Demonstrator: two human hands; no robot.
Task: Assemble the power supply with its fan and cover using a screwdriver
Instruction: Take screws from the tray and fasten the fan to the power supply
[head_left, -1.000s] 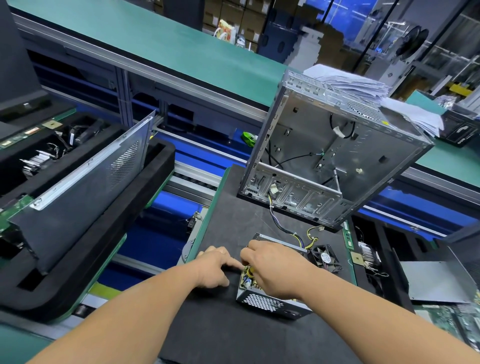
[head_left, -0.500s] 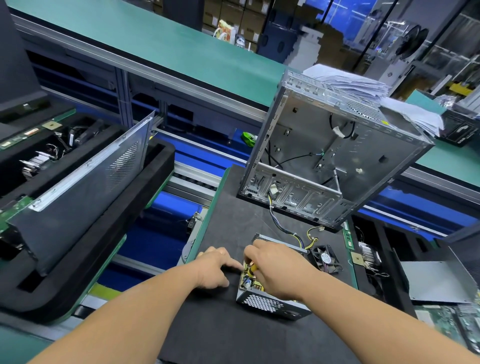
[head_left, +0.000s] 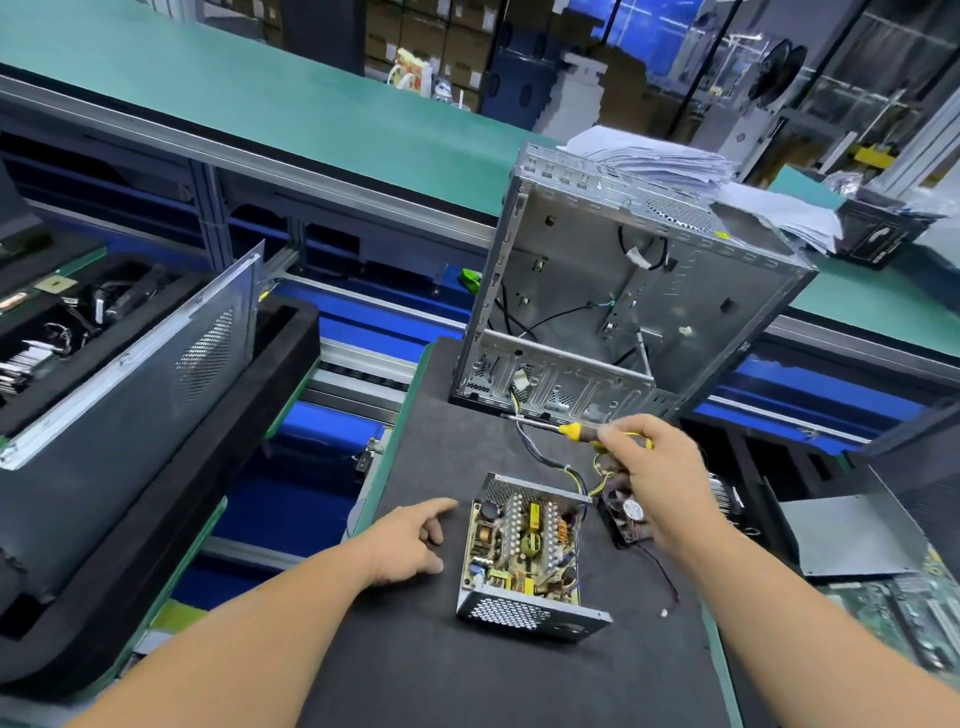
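Nearest, my left hand (head_left: 410, 540) rests empty and loosely spread on the black foam mat (head_left: 457, 675), just beside the one open grey metal power supply (head_left: 527, 551), its circuit board exposed. My right hand (head_left: 649, 467) grips one yellow-handled screwdriver (head_left: 571, 430), raised above the single small black fan (head_left: 626, 517) beside the supply. Beyond stands one bare steel computer chassis (head_left: 623, 301). Risk, as I judge it: the tip could snag the trailing wires (head_left: 545, 457). The cover I cannot identify with certainty.
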